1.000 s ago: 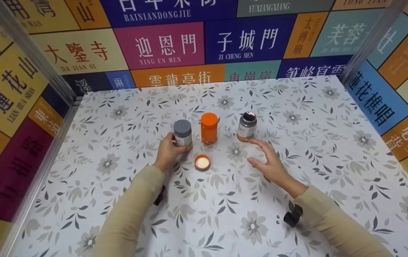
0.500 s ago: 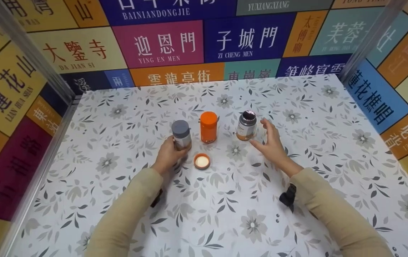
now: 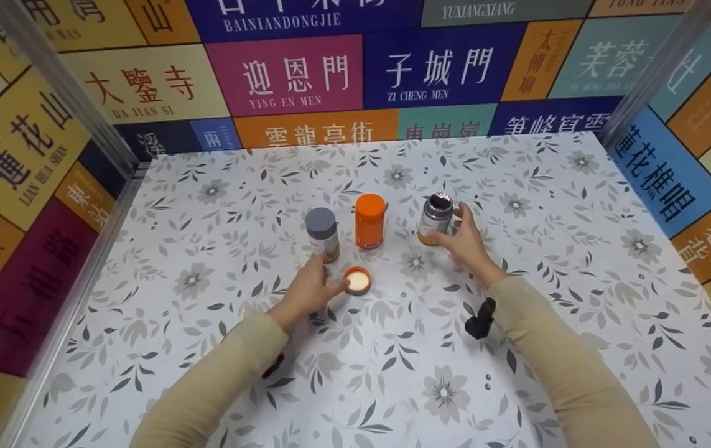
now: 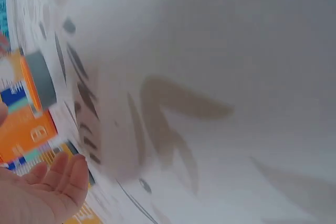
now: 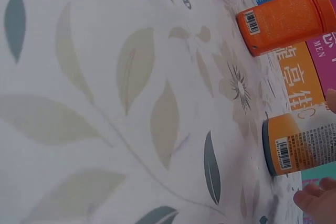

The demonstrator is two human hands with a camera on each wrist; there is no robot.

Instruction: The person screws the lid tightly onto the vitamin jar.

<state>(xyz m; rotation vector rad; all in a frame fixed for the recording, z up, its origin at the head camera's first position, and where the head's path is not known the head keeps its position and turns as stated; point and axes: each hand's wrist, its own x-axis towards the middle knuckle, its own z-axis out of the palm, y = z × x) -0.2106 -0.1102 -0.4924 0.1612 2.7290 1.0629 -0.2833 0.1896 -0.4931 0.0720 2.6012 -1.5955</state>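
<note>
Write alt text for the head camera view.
A person's right hand is at an uncapped bottle, and the left hand is beside an upturned cap. A gray-capped bottle and an orange bottle stand on a flowered surface, before colorful lettered walls.

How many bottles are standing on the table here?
3: a grey-capped bottle at left, an orange bottle in the middle, and an open bottle at right, beside the right hand. No others appear hidden.

An uncapped bottle (image 3: 435, 220), dark-necked with an orange base, is standing upright between the thumb and fingers of the right hand (image 3: 470, 246). An orange-rimmed cap (image 3: 358, 282) is lying pale side up at the thumb of the left hand (image 3: 310, 290); a grey-lidded bottle (image 3: 322, 229) is standing just past its fingers.
</note>
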